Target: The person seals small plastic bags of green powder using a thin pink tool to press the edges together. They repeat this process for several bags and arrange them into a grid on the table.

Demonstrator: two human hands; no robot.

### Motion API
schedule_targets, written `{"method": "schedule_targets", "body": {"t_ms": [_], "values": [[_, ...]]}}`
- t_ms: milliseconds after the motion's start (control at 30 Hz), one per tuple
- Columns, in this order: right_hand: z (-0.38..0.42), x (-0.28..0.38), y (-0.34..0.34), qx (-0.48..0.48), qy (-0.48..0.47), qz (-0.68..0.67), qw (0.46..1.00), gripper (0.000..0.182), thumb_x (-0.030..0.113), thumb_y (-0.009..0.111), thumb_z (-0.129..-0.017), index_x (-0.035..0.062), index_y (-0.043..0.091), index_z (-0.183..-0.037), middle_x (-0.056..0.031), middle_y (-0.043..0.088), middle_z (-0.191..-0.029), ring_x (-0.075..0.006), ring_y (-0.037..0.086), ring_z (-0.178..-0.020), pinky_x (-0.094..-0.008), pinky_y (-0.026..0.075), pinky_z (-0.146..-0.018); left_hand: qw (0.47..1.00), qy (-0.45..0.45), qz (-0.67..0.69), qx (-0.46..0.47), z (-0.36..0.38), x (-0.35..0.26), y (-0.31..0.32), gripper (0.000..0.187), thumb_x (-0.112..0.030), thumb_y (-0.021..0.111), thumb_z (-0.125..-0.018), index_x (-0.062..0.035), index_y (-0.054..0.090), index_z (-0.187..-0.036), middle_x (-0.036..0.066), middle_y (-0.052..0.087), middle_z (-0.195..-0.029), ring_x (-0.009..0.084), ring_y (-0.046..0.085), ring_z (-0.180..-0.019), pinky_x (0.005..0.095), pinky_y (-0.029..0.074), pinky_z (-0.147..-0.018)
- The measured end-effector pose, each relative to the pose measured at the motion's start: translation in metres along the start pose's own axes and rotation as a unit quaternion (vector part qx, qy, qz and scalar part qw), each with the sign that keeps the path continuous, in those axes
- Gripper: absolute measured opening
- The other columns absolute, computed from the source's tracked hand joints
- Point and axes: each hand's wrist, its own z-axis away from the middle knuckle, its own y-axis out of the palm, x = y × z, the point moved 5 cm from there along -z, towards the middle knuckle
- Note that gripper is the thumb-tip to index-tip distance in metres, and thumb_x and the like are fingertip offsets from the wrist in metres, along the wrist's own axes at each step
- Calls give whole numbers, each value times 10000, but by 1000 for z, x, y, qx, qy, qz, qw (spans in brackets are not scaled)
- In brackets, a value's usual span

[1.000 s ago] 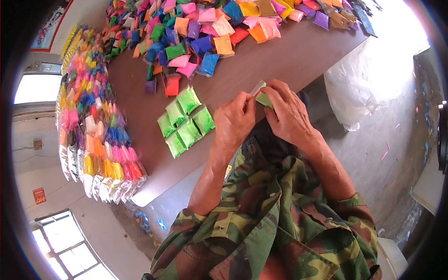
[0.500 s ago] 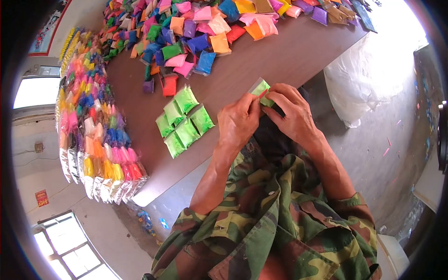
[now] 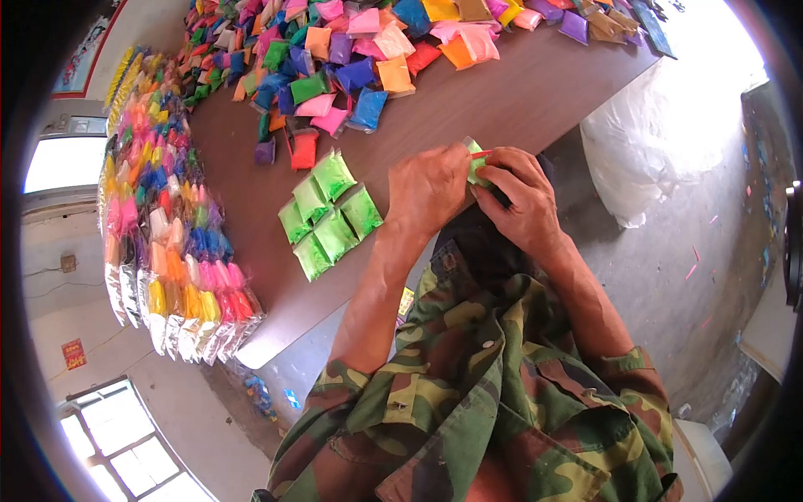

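Observation:
My right hand pinches a small light green packet near the table's front edge. A thin red strip lies across the packet's top, between the two hands. My left hand is closed beside the packet, its fingertips at the red strip; what it grips is mostly hidden. To the left on the brown table, several bright green packets lie flat, side by side in a block.
A heap of coloured packets covers the table's far side. Clear bags of coloured pieces line the left edge. A white plastic bag stands on the floor at right, beyond the brown table.
My left hand has turned and shifted slightly up, its knuckles now covering the packet's left part. The red strip now lies more level. My right hand has barely moved.

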Motion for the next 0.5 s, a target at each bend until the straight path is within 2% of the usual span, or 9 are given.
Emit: {"method": "schedule_targets", "body": {"t_ms": [200,300,500], "values": [[-2,1,1,-8,-1,33,999,305,42,909,-760,81,771,-1030,-80,718,-1121,-337,687,-1117,-436,585,-951,999,-17,-34,8,-12,8,4,166,-218,673,-1014,-94,713,-912,153,740,-817,393,734,-780,515,543,-651],[-1,1,1,-6,1,29,1000,314,47,913,-754,81,771,-1032,-79,718,-1121,-335,686,-1113,-437,586,-942,999,-10,-33,-17,-10,4,0,148,-221,693,-1009,-99,728,-932,155,738,-811,396,734,-760,509,539,-647],[0,1,1,-3,4,31,999,323,50,916,-749,83,769,-1034,-76,716,-1114,-333,684,-1115,-440,582,-944,997,-53,55,-22,20,-8,-7,128,-221,738,-998,-98,753,-968,169,731,-796,400,733,-743,503,531,-634]]}}
